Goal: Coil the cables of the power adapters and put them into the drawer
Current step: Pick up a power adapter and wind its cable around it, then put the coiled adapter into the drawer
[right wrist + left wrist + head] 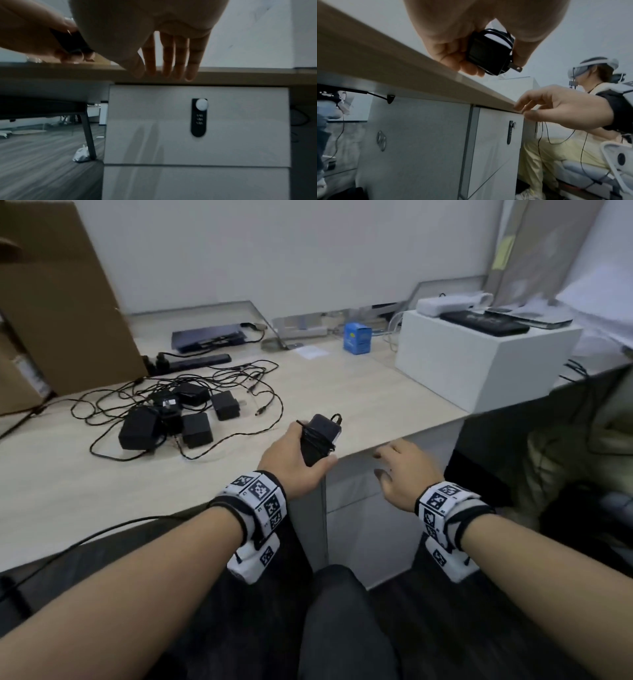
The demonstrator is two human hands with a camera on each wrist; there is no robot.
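The left hand (pixel 294 455) has its grip wrapped round a black power adapter (pixel 320 440) — fingers on one side, thumb on the other — with the cable (pixel 498 33) wound tightly about the adapter's body and the plug prongs (pixel 517 68) sticking out past the fingertips. It is held right at the front edge of the tabletop (pixel 359 392). Just beside it, the right hand (pixel 406 470) holds nothing: its fingers (pixel 178 54) are straight and spread a little, their tips at the tabletop's edge directly above the white drawer (pixel 197 124). The drawer front sits flush and closed, with a black lock panel (pixel 199 117) and pale knob on it; whether the fingertips actually touch the edge is hard to tell, as the wrist view is blurred. Further back on the left of the tabletop lies a heap of other black adapters (pixel 178 419), their thin cables (pixel 239 378) loose and tangled around them — well apart from both hands.
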